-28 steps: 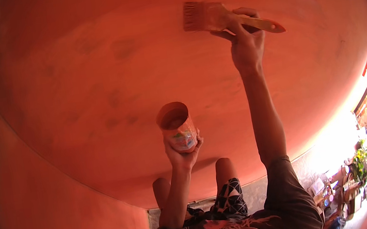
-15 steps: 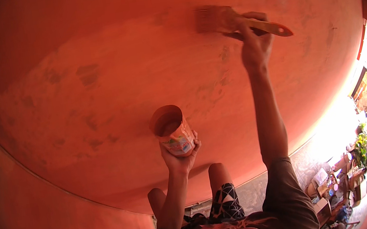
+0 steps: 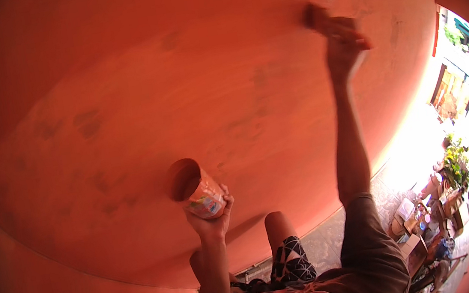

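Observation:
My left hand (image 3: pixel 214 222) is wrapped round a paint container (image 3: pixel 204 196), a cylinder smeared in orange with a colourful label, tilted, its open top showing a darker inside. Raised high on the right, my right hand (image 3: pixel 345 57) grips a paintbrush (image 3: pixel 318 18) against the large orange wall (image 3: pixel 206 78); brush and fingers are blurred by motion. The paint on this wall is uneven, with a deeper orange band above and dark patches showing through lower down.
An adjoining orange surface (image 3: pixel 80 291) lies at lower left past a thin seam. My knees and patterned shorts are at the bottom. At right, bright daylight falls on a concrete floor (image 3: pixel 325 224) with clustered clutter (image 3: pixel 418 222) and a leafy plant (image 3: pixel 455 159), near an opening.
My right hand has moved rightward with the brush, which now appears turned more end-on. My left hand with the container has shifted left and down. The whole view has turned slightly.

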The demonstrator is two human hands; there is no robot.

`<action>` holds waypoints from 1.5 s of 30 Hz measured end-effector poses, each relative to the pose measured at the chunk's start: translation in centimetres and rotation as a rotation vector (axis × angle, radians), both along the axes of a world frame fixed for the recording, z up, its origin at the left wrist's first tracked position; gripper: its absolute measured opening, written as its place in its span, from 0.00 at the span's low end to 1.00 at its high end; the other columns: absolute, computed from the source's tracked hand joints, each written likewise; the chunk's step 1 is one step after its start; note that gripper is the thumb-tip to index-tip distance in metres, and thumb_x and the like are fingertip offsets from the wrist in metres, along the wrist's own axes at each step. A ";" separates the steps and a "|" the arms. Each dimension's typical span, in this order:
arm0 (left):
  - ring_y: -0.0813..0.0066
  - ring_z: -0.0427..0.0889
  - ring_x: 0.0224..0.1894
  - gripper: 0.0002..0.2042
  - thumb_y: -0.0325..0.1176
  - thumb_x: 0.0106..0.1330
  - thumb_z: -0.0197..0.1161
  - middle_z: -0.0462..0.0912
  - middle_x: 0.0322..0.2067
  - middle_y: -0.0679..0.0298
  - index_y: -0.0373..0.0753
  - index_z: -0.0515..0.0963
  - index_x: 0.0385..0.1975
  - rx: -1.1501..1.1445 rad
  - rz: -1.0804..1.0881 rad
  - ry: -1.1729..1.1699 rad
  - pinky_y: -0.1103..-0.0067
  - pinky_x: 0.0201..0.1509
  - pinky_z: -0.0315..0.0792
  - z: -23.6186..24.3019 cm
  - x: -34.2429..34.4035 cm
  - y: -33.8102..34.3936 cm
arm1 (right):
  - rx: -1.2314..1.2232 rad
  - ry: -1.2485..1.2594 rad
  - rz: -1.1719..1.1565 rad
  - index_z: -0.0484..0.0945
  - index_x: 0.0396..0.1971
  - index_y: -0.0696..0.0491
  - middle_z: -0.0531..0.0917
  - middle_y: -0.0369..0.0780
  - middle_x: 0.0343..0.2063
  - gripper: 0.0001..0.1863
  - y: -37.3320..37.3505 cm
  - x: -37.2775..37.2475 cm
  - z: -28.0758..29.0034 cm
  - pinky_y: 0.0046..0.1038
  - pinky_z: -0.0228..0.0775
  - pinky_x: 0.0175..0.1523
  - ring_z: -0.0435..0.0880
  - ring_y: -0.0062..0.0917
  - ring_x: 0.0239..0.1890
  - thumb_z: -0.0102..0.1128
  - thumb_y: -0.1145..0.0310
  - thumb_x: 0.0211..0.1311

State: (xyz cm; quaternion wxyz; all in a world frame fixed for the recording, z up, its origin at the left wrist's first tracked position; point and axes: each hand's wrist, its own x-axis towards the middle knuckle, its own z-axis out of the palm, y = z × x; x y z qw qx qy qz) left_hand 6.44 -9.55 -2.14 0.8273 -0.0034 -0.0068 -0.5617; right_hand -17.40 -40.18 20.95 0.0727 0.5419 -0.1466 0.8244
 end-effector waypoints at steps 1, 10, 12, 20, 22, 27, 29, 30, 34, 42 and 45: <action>0.52 0.73 0.55 0.30 0.58 0.64 0.61 0.75 0.51 0.56 0.43 0.72 0.58 0.017 0.008 0.003 0.64 0.49 0.73 -0.1 0.1 0.2 | 0.007 0.027 0.034 0.85 0.35 0.53 0.85 0.36 0.39 0.02 2.3 2.8 -0.2 0.26 0.77 0.45 0.85 0.25 0.40 0.66 0.73 0.64; 0.54 0.74 0.55 0.29 0.56 0.61 0.64 0.76 0.52 0.58 0.44 0.73 0.58 0.070 0.077 -0.027 0.66 0.47 0.74 0.5 -0.6 0.9 | -0.229 0.435 0.668 0.80 0.45 0.55 0.83 0.49 0.42 0.18 21.2 16.8 2.5 0.34 0.79 0.42 0.85 0.43 0.43 0.64 0.80 0.52; 0.54 0.74 0.55 0.29 0.56 0.61 0.64 0.76 0.52 0.58 0.44 0.73 0.58 0.063 0.062 -0.010 0.66 0.47 0.74 0.7 -0.2 1.2 | -0.120 0.399 0.875 0.80 0.44 0.54 0.83 0.48 0.41 0.15 21.4 16.2 3.2 0.33 0.79 0.41 0.85 0.41 0.41 0.64 0.79 0.55; 0.58 0.73 0.55 0.28 0.54 0.62 0.64 0.77 0.54 0.61 0.46 0.73 0.59 -0.008 -0.066 -0.125 0.65 0.49 0.73 1.6 0.2 1.7 | -0.026 -0.200 0.652 0.79 0.37 0.58 0.83 0.37 0.35 0.08 -0.9 2.3 1.0 0.24 0.77 0.46 0.81 0.18 0.38 0.69 0.76 0.61; 0.58 0.74 0.55 0.28 0.53 0.62 0.65 0.77 0.54 0.61 0.46 0.73 0.58 -0.012 -0.098 -0.117 0.65 0.50 0.73 1.6 -0.3 0.5 | 0.097 -0.217 0.407 0.79 0.38 0.60 0.83 0.37 0.34 0.09 -6.4 -4.2 1.3 0.24 0.77 0.46 0.82 0.18 0.38 0.69 0.76 0.61; 0.59 0.74 0.55 0.27 0.51 0.61 0.65 0.77 0.53 0.62 0.46 0.74 0.58 -0.004 -0.106 -0.102 0.66 0.50 0.73 2.0 -0.8 0.2 | 0.150 -0.235 0.154 0.83 0.35 0.55 0.87 0.37 0.31 0.07 -10.0 -11.4 2.9 0.27 0.77 0.42 0.87 0.23 0.35 0.65 0.68 0.62; 0.59 0.74 0.55 0.27 0.51 0.62 0.65 0.77 0.53 0.62 0.46 0.74 0.57 -0.010 -0.113 -0.112 0.67 0.50 0.73 1.5 -0.6 0.0 | 0.136 -0.189 0.005 0.83 0.35 0.52 0.87 0.37 0.31 0.07 -10.6 -11.6 2.7 0.29 0.78 0.41 0.88 0.26 0.35 0.62 0.66 0.64; 0.59 0.74 0.55 0.26 0.51 0.62 0.65 0.77 0.53 0.62 0.46 0.74 0.57 -0.008 -0.111 -0.116 0.67 0.50 0.73 1.3 -0.5 0.0 | 0.230 -0.146 -0.083 0.83 0.33 0.48 0.87 0.38 0.31 0.07 -9.1 -10.0 2.5 0.31 0.78 0.39 0.88 0.28 0.34 0.60 0.63 0.67; 0.59 0.75 0.55 0.26 0.51 0.62 0.65 0.77 0.52 0.62 0.45 0.74 0.57 0.019 -0.075 -0.104 0.67 0.49 0.74 0.5 -0.3 0.0 | -0.046 0.010 -0.041 0.85 0.42 0.49 0.88 0.40 0.40 0.09 -3.6 0.4 -0.1 0.33 0.80 0.46 0.88 0.38 0.43 0.62 0.75 0.63; 0.59 0.73 0.58 0.26 0.49 0.64 0.65 0.76 0.55 0.62 0.45 0.73 0.60 -0.036 -0.090 -0.107 0.66 0.53 0.74 -0.8 1.1 0.5 | -0.206 0.417 0.751 0.83 0.44 0.52 0.86 0.45 0.42 0.12 12.7 9.7 1.2 0.34 0.80 0.42 0.87 0.40 0.44 0.60 0.75 0.60; 0.58 0.74 0.56 0.27 0.51 0.63 0.65 0.77 0.54 0.61 0.45 0.73 0.59 -0.029 -0.128 -0.097 0.66 0.51 0.75 -0.3 0.3 -0.7 | -0.007 0.117 0.703 0.80 0.38 0.58 0.82 0.36 0.34 0.05 0.7 6.4 2.2 0.24 0.73 0.39 0.81 0.21 0.35 0.61 0.76 0.64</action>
